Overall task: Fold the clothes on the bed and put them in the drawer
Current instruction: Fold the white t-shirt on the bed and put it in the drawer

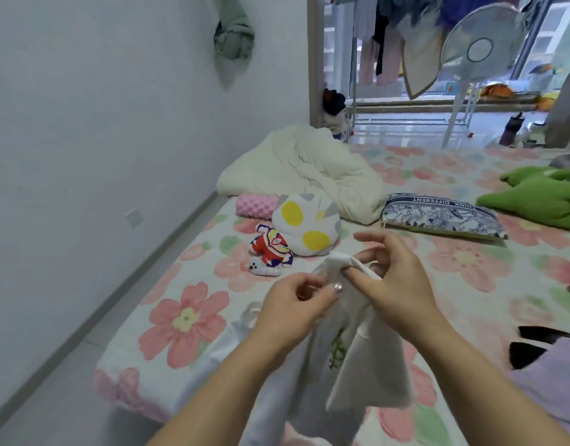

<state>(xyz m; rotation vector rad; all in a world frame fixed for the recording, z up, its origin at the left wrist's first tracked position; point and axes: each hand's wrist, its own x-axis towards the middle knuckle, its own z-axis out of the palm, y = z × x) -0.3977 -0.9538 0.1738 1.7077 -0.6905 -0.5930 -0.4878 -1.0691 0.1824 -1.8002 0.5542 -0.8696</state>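
Here left hand (295,305), right hand (398,284) each pinch white garment (370,365) above bed (187,317).

Two hands: the left hand (296,304) and the right hand (393,281)

One white garment (370,375) and one lilac garment (557,381), so two garments on the near part of the bed

One flower-print sheet (187,317)

One cream quilt (309,169)

Two pillows: one pink bumpy pillow (256,206) and one blue floral pillow (438,215)

Three soft toys: one round white cushion with yellow spots (306,225), one small red, blue and white figure (270,249) and one green plush (541,197)

One standing fan (480,48)

One knotted green cloth (233,37) hanging by the wall

One wall socket (134,217)

One dark bottle (510,128)

The hanging laundry by the window is too blurred to count
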